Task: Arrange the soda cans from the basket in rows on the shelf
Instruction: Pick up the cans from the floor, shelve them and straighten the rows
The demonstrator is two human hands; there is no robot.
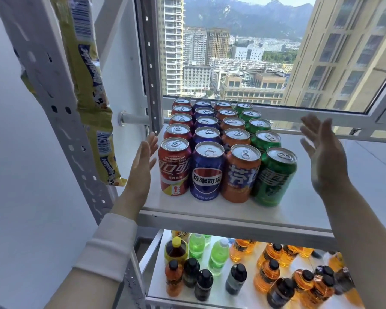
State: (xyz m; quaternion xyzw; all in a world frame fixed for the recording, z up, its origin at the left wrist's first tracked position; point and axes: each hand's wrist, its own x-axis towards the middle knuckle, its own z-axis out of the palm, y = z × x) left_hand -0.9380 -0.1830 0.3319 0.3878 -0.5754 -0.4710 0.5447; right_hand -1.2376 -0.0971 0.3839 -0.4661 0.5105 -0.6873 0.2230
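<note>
In the head view, 20 soda cans [241, 172] stood upright in a tight block in the middle of the frame, on a smooth white shelf [210, 208]. They formed 4 lines of 5 running away from the front edge: red cans [175, 170] at the left, then blue cans [206, 175], orange cans [240, 175] and green cans [273, 177]. Each was a glossy printed cylinder with a round silver lid and pull tab, and neighbours touched or nearly touched.

The left hand [143, 166] was flat with straight fingers and held nothing, its palm facing the red line just beside the front can; whether it touched could not be told. A pale ribbed sleeve [107, 248] covered that forearm. The right hand [323, 157] was also spread and held nothing, well apart from the green line, with bare shelf between them.

The front cans stood near the shelf's front lip. At the left a perforated grey metal post [152, 63] rose beside the back of the red line. Crinkled yellow snack packets [87, 90] hung at upper left. A window frame [321, 112] crossed behind the block. At the bottom of the frame, plastic bottles [265, 275] stood loosely on a lower shelf [156, 284].
</note>
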